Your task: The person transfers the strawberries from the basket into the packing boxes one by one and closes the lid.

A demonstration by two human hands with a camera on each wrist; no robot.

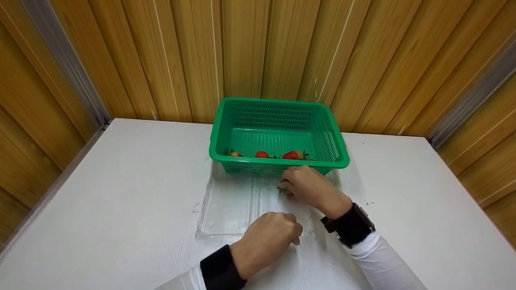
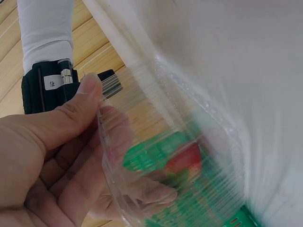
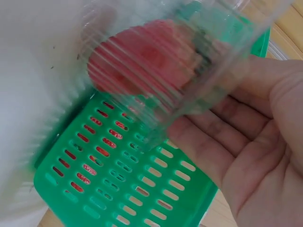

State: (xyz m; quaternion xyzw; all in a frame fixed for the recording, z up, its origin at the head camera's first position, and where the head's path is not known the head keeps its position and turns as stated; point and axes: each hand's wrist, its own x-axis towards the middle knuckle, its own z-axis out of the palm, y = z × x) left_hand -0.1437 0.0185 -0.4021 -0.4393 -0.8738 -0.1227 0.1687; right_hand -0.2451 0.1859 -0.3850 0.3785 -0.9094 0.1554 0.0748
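A clear plastic clamshell box (image 1: 227,205) lies spread on the white table in front of the green basket. My left hand (image 1: 270,233) is at its near right edge; in the left wrist view, thumb and fingers pinch the clear wall (image 2: 106,151). Over the right half of the box, my right hand (image 1: 312,187) holds a strawberry by its leafy end, with the leaves (image 1: 285,191) showing beside the fingers. Through the plastic, the right wrist view shows this red strawberry (image 3: 142,59), low inside the box; the fingertips are partly blurred there.
The green basket (image 1: 278,163) stands just beyond the box, with several strawberries (image 1: 292,155) along its near side. Wood-patterned panels (image 1: 250,48) rise behind the white table (image 1: 121,193) and on both sides.
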